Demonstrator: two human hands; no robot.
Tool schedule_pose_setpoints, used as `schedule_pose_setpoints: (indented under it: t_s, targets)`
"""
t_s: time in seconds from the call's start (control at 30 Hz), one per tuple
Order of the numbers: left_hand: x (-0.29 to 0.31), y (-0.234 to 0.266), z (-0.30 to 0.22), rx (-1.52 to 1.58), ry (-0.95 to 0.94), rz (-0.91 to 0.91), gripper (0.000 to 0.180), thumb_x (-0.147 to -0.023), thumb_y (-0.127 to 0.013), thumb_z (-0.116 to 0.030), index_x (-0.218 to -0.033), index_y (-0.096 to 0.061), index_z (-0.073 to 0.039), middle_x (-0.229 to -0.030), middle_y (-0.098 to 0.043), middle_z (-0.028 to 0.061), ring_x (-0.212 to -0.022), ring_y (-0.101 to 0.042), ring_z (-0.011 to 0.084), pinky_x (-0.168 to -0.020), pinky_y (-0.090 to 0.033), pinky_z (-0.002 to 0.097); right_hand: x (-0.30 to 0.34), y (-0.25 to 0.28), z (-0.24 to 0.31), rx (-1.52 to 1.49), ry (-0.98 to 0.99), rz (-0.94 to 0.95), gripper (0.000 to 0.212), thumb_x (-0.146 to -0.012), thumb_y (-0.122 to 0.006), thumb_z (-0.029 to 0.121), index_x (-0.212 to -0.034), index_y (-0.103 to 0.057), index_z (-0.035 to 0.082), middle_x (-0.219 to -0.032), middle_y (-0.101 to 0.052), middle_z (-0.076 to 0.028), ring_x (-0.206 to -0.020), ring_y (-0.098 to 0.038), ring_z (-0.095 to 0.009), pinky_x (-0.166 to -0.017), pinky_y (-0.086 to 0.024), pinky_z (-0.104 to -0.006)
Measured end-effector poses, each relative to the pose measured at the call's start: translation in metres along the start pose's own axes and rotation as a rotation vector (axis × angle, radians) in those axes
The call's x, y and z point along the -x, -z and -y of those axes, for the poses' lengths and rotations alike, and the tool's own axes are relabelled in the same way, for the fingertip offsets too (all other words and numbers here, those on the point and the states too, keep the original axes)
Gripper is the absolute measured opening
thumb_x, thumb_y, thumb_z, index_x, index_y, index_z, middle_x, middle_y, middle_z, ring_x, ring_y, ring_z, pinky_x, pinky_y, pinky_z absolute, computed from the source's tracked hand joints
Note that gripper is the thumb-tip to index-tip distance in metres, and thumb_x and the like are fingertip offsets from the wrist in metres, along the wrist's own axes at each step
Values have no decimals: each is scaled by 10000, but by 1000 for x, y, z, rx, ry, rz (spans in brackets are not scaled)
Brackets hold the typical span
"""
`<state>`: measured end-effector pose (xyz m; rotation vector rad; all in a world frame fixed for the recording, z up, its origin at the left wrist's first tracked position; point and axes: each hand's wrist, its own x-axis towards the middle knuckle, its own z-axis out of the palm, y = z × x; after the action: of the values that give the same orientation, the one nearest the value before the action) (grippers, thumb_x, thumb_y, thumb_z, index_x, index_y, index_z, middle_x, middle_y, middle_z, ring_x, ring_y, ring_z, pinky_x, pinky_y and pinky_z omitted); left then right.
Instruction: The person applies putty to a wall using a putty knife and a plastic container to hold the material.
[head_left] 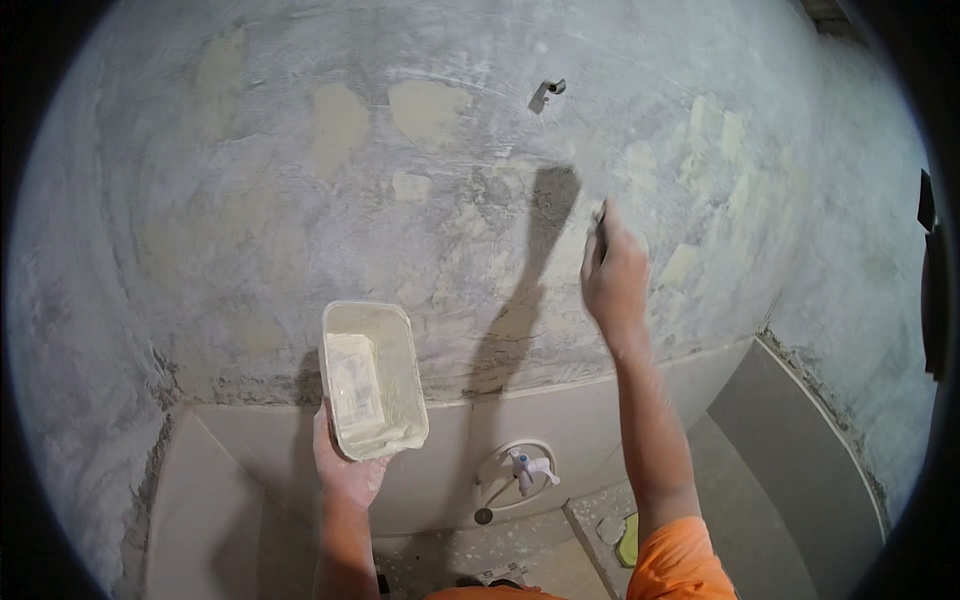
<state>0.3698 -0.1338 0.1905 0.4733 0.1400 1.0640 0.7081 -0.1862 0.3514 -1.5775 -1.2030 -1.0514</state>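
Note:
My left hand (345,470) holds a cream rectangular plastic tub (408,375) from below, its mouth tilted toward me. Pale putty (355,378) coats the inside and smears the near rim. Higher and to the right, my right hand (615,275) is closed around a putty knife (601,232) at the grey wall (450,210). Only a dark part of the knife shows past the fingers, and its blade is hard to make out. Cream putty patches (430,113) dot the wall on both sides of the hand.
A short metal pipe stub (550,90) sticks out of the upper wall. Below runs a band of pale tiles (420,480) with a white tap (527,468). A low ledge (595,540) carries a yellow-green object (628,542). Side walls stand at left and right.

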Motion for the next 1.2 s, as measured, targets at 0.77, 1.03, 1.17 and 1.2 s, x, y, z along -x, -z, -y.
schedule_pose_setpoints:
  t_s: [0.77, 1.03, 1.17, 1.2]
  targets:
    - [43, 77, -56, -88, -184, -251, 635, -1027, -381, -514, -1481, -446, -75, -1390, -544, 152, -1211, -594, 367, -957, -536, 535, 106, -82, 142, -833, -331, 323, 264, -991, -645, 247, -1022, -642, -16, -660, -546, -97, -590, -513, -171, -574, -413, -346]
    - [42, 85, -68, -72, -244, -343, 549, -1036, -408, -454, -1415, -506, -69, -1300, -583, 151, -1135, -629, 352, -907, -561, 519, 95, -118, 160, -845, -438, 380, 349, -1033, -590, 274, -823, -619, -3, -634, -492, 21, -573, -433, -72, -526, -369, -283]
    - [44, 83, -74, -142, -306, -376, 454, -1038, -452, -371, -1341, -548, -47, -1188, -621, 128, -1025, -671, 311, -810, -602, 469, 162, -140, 161, -850, -559, 430, 391, -1038, -586, 286, -752, -586, 19, -617, -478, 17, -548, -425, -69, -502, -354, -278]
    - [45, 85, -73, -135, -306, -389, 437, -1037, -461, -355, -1326, -554, -41, -1163, -627, 122, -999, -678, 301, -787, -609, 457, 192, -148, 153, -921, -653, 470, 394, -1041, -583, 293, -744, -568, 35, -617, -473, 20, -533, -419, -67, -485, -347, -270]
